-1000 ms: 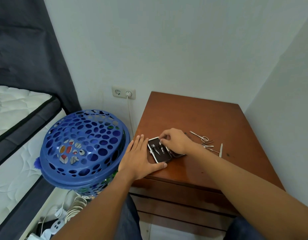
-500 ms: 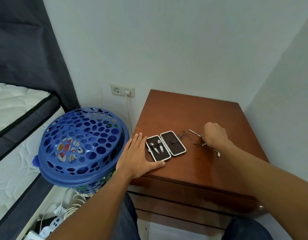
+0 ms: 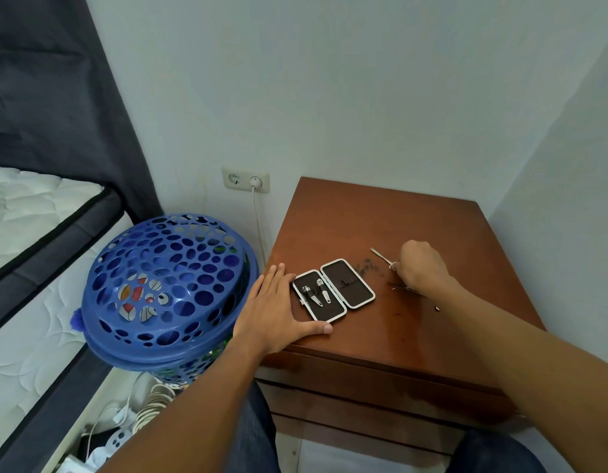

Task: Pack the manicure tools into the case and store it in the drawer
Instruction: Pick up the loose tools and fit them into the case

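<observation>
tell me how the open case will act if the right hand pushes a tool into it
The case lies open and flat on the glossy nightstand, so it would likely slide rather than tip. It looks thin and probably light, so the left hand resting flat against its edge should help brace it. The hinged halves may flex or start to fold.

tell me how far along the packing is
Done: the case lies open on the nightstand with two tools strapped in its left half. In hand: the right hand is closing on the scissors while the left hand rests flat beside the case. Left: remaining loose tools, closing the case, the drawer.
</observation>
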